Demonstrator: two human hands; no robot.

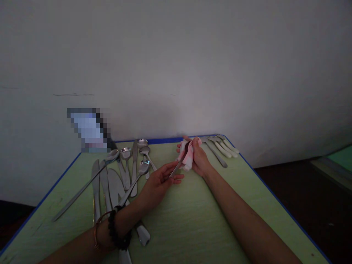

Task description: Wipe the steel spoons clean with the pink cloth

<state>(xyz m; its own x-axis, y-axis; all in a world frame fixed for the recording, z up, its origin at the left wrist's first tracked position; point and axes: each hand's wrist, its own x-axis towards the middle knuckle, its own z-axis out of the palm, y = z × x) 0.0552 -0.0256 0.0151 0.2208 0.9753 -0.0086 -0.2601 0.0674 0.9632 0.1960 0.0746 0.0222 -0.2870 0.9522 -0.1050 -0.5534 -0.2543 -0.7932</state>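
My left hand (pixel 158 183) pinches the thin metal handle of a spoon (pixel 177 168), just above the tabletop's middle. The spoon's dark, rounded head is partly covered by a pink and white cloth (pixel 187 159). My right hand (pixel 200 157) is closed around this cloth and presses it about the head. Just right of that hand, a metal fork (pixel 217 156) lies on the table beside several white-handled forks (pixel 227 148). Under and beyond my left forearm lie several table knives (pixel 104 183) and spoons (pixel 144 167).
A long-handled spoon (pixel 82 190) lies slanted at the left of the light green table (pixel 198 227), which has a blue edge. A blurred-out, screen-like device (pixel 89 128) stands at the back left. A pale wall (pixel 176 73) rises directly behind the table.
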